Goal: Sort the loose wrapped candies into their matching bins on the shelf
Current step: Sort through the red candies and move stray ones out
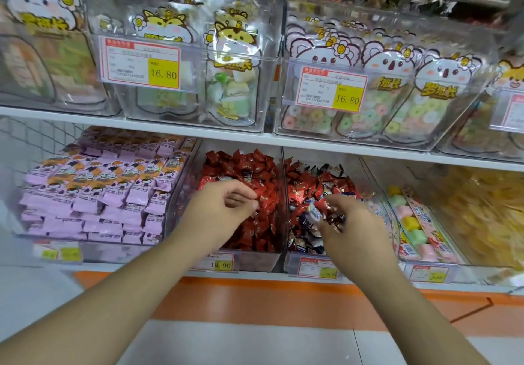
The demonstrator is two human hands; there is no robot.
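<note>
Two clear bins sit side by side on the lower shelf. The left bin (256, 261) holds dark red wrapped candies (256, 171). The right bin (285, 194) holds a mix of brighter red and dark blue wrapped candies (309, 183). My left hand (218, 211) hovers over the left bin with fingers curled and apart; I see nothing gripped in it. Over the right bin, my right hand (351, 222) is closed on a small bunch of wrapped candies (326, 211), red ones and a blue-white one.
A bin of pink packets (107, 183) stands to the left. Right of the candy bins are pastel marshmallow packs (411, 222) and yellow sweets (482, 208). The upper shelf carries clear bins of bagged sweets (226, 81) with price tags (143, 64). An orange shelf base (255, 299) runs below.
</note>
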